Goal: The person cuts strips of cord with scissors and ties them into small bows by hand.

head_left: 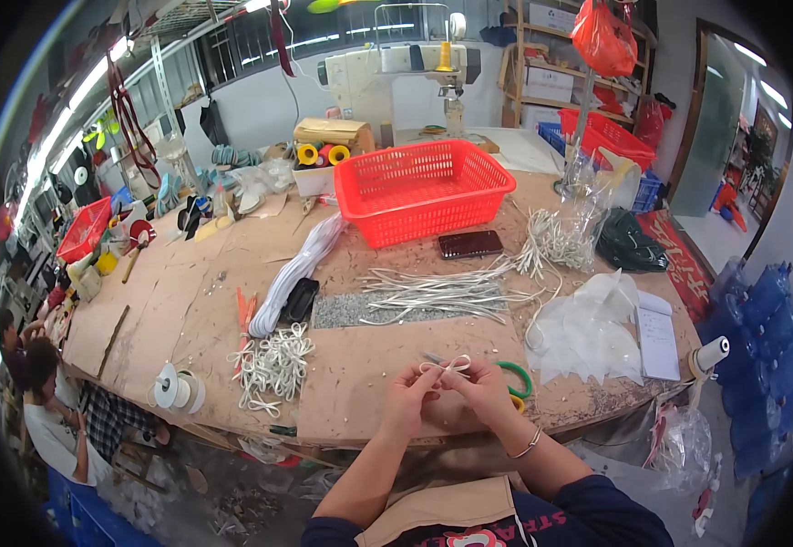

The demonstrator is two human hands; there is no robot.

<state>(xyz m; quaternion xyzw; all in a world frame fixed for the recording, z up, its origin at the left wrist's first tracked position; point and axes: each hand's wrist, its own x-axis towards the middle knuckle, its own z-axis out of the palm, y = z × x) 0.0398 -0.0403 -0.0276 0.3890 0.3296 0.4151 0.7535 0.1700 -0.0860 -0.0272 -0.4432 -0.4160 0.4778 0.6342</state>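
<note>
My left hand (412,394) and my right hand (482,390) are close together above the front edge of the workbench. Between their fingertips is a short white cord (456,364) bent into a small loop; both hands pinch it. Scissors (517,378) with green and yellow handles lie beside and partly behind my right hand. Beyond the hands, many loose white cords (433,294) spread over a grey stone slab (337,312). To the left sits a pile of looped white cords (273,363).
A red plastic basket (424,191) stands at mid-bench, with a phone (469,244) before it. White hank (292,278), thread spool (173,390), translucent sheets (588,328) and notepad (657,337) surround the work spot. Other people (55,410) sit at far left.
</note>
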